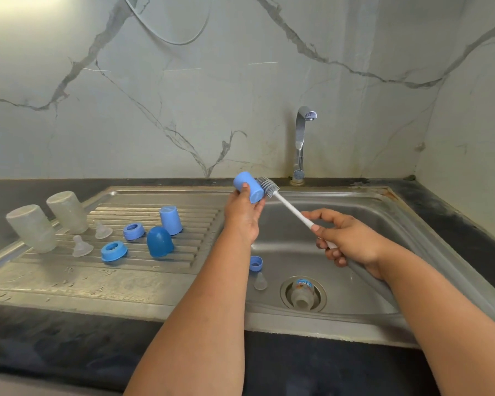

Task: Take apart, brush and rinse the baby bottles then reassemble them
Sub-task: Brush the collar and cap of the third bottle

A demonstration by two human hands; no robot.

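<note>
Light-blue cylindrical bottle cap: I see it lifted above the stainless-steel sink basin, at about 12 o'clock from the drain, gripped by the left hand, fingers curled round its wall, open mouth facing 3 o'clock. Grey bristled bottle brush with white handle: its head sits just at the cap's mouth; the right hand clasps the handle's lower end. Clear bottle body: lies over the drain. Blue screw ring and clear teat: rest on the basin floor at 9 o'clock from the drain. Ribbed drainboard: at 9 o'clock of the basin, carries two frosted inverted bottles, two teats, two rings, a dark-blue dome cap and another light-blue cap. Chrome tap: stands at 12 o'clock.
</note>
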